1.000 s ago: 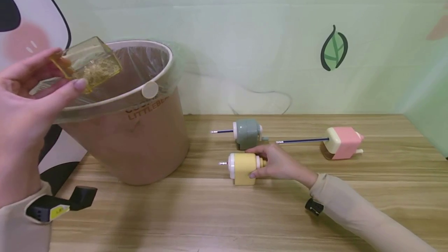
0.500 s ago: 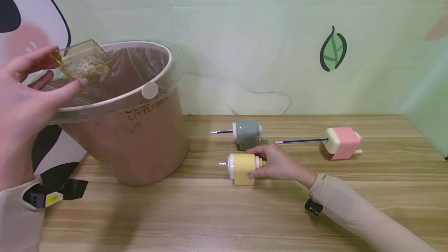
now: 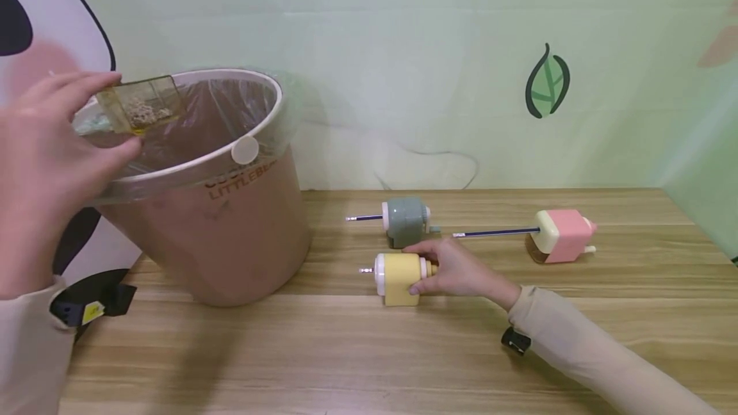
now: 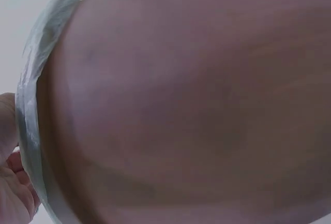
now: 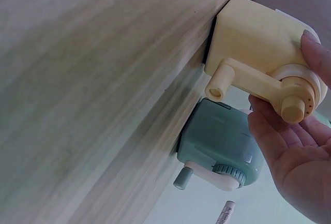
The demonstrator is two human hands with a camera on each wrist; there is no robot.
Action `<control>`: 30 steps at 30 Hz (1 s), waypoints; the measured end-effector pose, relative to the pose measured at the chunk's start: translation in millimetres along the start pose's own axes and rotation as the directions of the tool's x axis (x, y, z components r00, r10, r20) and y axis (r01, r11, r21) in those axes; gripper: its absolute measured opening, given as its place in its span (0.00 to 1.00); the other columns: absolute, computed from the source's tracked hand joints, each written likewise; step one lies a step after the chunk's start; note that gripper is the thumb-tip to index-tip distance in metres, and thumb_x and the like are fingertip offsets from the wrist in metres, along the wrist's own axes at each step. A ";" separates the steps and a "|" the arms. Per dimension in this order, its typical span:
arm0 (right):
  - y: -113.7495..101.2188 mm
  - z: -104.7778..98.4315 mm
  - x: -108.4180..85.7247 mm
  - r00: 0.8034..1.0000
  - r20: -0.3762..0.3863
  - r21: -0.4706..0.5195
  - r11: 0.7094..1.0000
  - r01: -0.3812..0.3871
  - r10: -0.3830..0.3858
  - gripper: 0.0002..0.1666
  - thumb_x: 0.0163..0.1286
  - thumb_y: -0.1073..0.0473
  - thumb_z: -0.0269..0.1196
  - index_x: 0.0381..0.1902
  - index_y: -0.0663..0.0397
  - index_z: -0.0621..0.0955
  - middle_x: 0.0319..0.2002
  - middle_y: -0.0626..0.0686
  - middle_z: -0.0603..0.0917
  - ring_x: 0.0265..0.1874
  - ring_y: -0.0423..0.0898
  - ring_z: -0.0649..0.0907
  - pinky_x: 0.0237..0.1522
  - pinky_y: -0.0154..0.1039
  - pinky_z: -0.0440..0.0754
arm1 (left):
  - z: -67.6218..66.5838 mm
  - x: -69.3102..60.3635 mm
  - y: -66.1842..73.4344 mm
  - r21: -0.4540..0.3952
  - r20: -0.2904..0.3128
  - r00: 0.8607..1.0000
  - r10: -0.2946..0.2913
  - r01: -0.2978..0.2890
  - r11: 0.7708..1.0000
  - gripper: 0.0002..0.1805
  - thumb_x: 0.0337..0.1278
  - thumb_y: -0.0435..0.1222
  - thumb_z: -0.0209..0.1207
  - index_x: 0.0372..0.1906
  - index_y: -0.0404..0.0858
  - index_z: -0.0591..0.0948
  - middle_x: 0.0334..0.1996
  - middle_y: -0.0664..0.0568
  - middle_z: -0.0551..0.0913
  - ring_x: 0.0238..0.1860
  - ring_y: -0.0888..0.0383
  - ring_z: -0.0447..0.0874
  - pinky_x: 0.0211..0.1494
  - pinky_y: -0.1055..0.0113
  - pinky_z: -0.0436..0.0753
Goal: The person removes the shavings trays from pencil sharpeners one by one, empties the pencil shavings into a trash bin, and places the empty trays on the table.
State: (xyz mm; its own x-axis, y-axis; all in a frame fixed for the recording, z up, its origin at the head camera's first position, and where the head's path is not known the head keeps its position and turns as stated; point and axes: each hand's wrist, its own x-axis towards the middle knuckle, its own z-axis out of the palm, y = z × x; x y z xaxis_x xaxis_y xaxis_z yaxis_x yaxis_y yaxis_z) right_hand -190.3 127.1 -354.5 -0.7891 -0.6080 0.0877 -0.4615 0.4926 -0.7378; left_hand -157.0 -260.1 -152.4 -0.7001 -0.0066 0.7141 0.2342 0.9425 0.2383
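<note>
Between thumb and fingers, my left hand pinches a clear yellow shavings drawer in the head view. It is tilted over the mouth of a pink trash bin, and pencil shavings show inside it. In the left wrist view the bin's side fills most of the frame and hides the drawer. My right hand grips the crank end of a yellow pencil sharpener standing on the table. The right wrist view shows the sharpener's crank beside my thumb and fingers. A pencil end sticks out of its front.
A green pencil sharpener with a pencil in it stands just behind the yellow one. Farther right is a pink sharpener, also holding a pencil. A clear liner covers the bin's rim. The wall rises behind the wooden table.
My left hand has turned, tipping the drawer differently over the bin, and has shifted slightly. The right hand keeps its grip on the yellow sharpener.
</note>
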 end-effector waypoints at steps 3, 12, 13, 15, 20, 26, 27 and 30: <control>0.6 0.7 0.2 1.000 0.000 0.006 1.000 0.005 -0.005 0.35 0.44 0.63 0.73 0.51 0.71 0.75 0.46 0.63 0.80 0.42 0.50 0.81 0.44 0.35 0.81 | 0.0 0.0 3.4 0.065 0.024 0.997 0.079 -0.080 0.995 0.34 0.36 0.24 0.64 0.58 0.32 0.72 0.57 0.35 0.71 0.57 0.38 0.67 0.61 0.46 0.65; 0.5 1.3 0.5 1.000 -0.005 0.003 1.000 0.013 -0.013 0.35 0.44 0.64 0.73 0.51 0.71 0.75 0.46 0.63 0.80 0.42 0.51 0.81 0.44 0.35 0.81 | 1.4 1.9 12.3 0.163 0.010 0.933 0.360 -0.357 0.920 0.26 0.37 0.19 0.53 0.51 0.28 0.76 0.50 0.36 0.75 0.51 0.39 0.71 0.53 0.44 0.73; 0.5 1.4 0.6 1.000 -0.005 0.002 1.000 0.012 -0.012 0.35 0.44 0.64 0.73 0.51 0.71 0.75 0.45 0.63 0.80 0.42 0.50 0.81 0.44 0.35 0.81 | 1.4 2.4 12.8 0.170 0.007 0.921 0.390 -0.386 0.907 0.26 0.37 0.18 0.51 0.50 0.28 0.76 0.50 0.36 0.76 0.51 0.40 0.71 0.52 0.43 0.73; 0.6 1.5 0.7 1.000 -0.006 -0.002 1.000 0.009 -0.009 0.35 0.44 0.63 0.73 0.51 0.70 0.75 0.45 0.63 0.80 0.42 0.50 0.81 0.43 0.35 0.81 | 1.9 2.9 13.8 0.181 -0.009 0.895 0.447 -0.438 0.881 0.24 0.40 0.19 0.47 0.50 0.28 0.77 0.49 0.37 0.76 0.50 0.40 0.72 0.51 0.44 0.73; 1.6 2.1 1.3 1.000 -0.007 -0.006 1.000 0.009 -0.009 0.35 0.44 0.63 0.73 0.51 0.70 0.75 0.45 0.62 0.80 0.42 0.50 0.81 0.43 0.35 0.81 | 5.1 4.9 16.0 0.217 -0.081 0.822 0.564 -0.538 0.815 0.21 0.53 0.23 0.38 0.47 0.29 0.78 0.46 0.39 0.78 0.49 0.40 0.74 0.54 0.47 0.74; 1.2 2.8 1.7 1.000 -0.006 -0.004 1.000 0.013 -0.013 0.34 0.44 0.64 0.73 0.51 0.70 0.75 0.46 0.62 0.80 0.42 0.50 0.81 0.44 0.36 0.81 | 4.4 6.5 20.9 0.307 -0.076 0.741 0.667 -0.619 0.723 0.19 0.65 0.27 0.36 0.45 0.28 0.78 0.45 0.38 0.80 0.48 0.42 0.77 0.52 0.49 0.76; 1.0 2.8 1.6 1.000 -0.006 -0.004 1.000 0.014 -0.014 0.34 0.44 0.64 0.73 0.51 0.70 0.75 0.46 0.62 0.80 0.42 0.50 0.81 0.44 0.36 0.81 | 4.2 6.1 21.5 0.313 -0.075 0.737 0.671 -0.622 0.718 0.19 0.65 0.27 0.36 0.46 0.28 0.78 0.45 0.38 0.80 0.48 0.41 0.77 0.53 0.49 0.76; 0.2 2.7 1.4 1.000 -0.005 -0.001 1.000 0.017 -0.017 0.34 0.44 0.64 0.73 0.51 0.70 0.75 0.46 0.63 0.80 0.43 0.51 0.81 0.44 0.36 0.81 | 3.6 5.2 23.1 0.323 -0.066 0.730 0.680 -0.629 0.707 0.18 0.66 0.27 0.37 0.46 0.28 0.78 0.46 0.38 0.80 0.48 0.41 0.77 0.52 0.48 0.76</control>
State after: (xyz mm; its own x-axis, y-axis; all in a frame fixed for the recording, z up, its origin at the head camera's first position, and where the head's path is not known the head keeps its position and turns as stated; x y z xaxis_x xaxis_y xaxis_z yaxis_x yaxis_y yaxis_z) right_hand -190.4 124.6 -356.4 -0.7834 -0.6129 0.1034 -0.4749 0.4829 -0.7357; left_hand -157.7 -237.2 -145.5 -0.3070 0.6140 0.7271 0.3881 0.7784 -0.4934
